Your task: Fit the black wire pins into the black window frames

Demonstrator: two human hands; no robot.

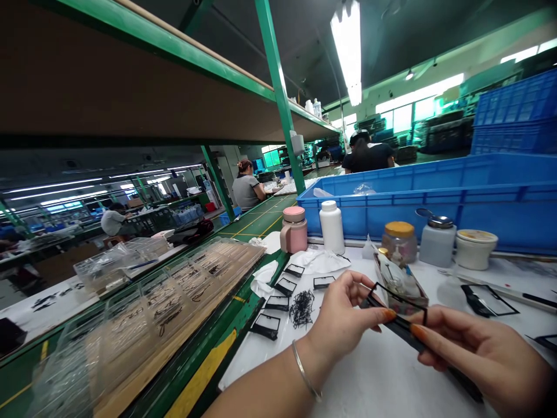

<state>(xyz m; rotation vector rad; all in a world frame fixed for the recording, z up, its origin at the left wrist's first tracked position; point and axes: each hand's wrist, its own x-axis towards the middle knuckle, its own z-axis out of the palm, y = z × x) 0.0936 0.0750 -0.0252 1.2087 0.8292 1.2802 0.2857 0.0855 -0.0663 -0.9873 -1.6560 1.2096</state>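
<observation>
My left hand [343,319] and my right hand [478,354] both pinch a thin black rectangular frame [402,294] above the white work surface [369,371]. A dark strip runs along its lower side and reaches past my right fingers. Several similar small black frames [275,302] lie to the left of my left hand, next to a pile of fine black wire-like pieces [301,309]. Beyond my right hand lies a larger black frame [489,300]. A shallow tray of small items [400,284] sits just behind the held frame.
A white bottle [332,227], a pink flask [294,230], a glass jar [399,241], a grey dispenser bottle [437,239] and a white tub [475,248] stand before a blue crate [435,209]. Clear compartment trays [174,296] line the left. Co-workers [246,188] sit beyond.
</observation>
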